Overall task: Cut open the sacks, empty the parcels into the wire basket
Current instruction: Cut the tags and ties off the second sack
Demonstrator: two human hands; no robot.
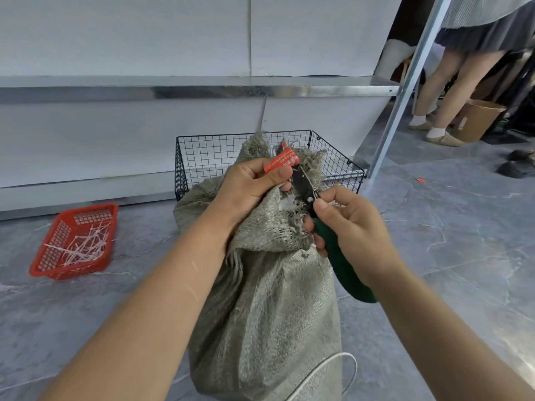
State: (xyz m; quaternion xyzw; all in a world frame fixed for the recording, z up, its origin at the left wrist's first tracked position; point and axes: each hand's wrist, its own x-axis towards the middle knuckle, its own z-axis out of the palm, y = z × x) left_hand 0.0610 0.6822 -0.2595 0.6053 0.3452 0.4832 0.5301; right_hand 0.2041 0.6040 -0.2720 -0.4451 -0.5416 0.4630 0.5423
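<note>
A grey-green woven sack point(269, 308) stands upright on the floor in front of me, its neck bunched and tied. My left hand point(249, 186) grips the bunched neck and pinches a red tag point(281, 164) on the tie. My right hand point(350, 227) holds a green-handled cutter point(338, 261) whose dark blades point(302, 185) sit against the tie at the neck. Just behind the sack stands the black wire basket point(214, 157); what is inside it is hidden by the sack.
A red plastic basket point(73, 241) with several white cut ties lies on the floor at the left. A metal shelf point(188, 88) and its slanted post point(405, 88) run behind. Another person's legs point(443, 91) and a brown bin point(477, 118) are at the far right.
</note>
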